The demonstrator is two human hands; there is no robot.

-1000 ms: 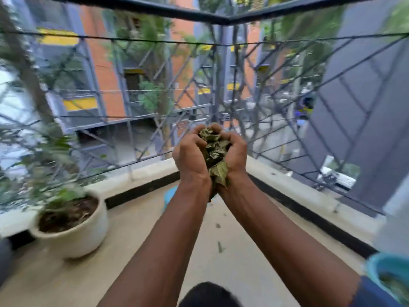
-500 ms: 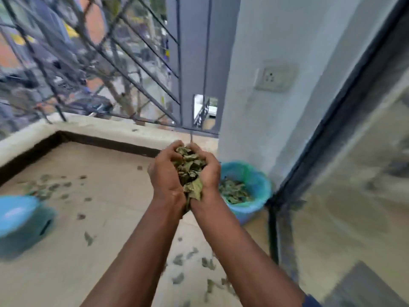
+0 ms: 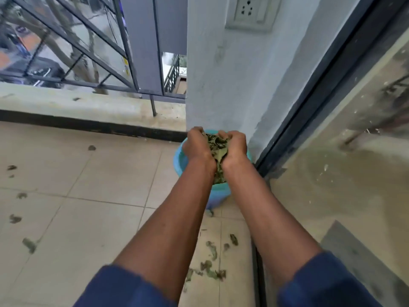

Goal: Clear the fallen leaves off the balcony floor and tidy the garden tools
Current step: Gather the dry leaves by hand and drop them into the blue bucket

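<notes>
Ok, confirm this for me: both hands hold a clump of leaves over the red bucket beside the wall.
Wrong colour: the bucket is blue, not red. The head view shows the left hand and right hand holding the leaves over it, beside the wall.

A home balcony: tiled floor, metal railing, glass door, wall socket.

The tub sits on the floor just before the wall, left of the glass door, the left grip and right grip above it with a leaf clump between them, loose leaves scattered nearer and leftward
</notes>
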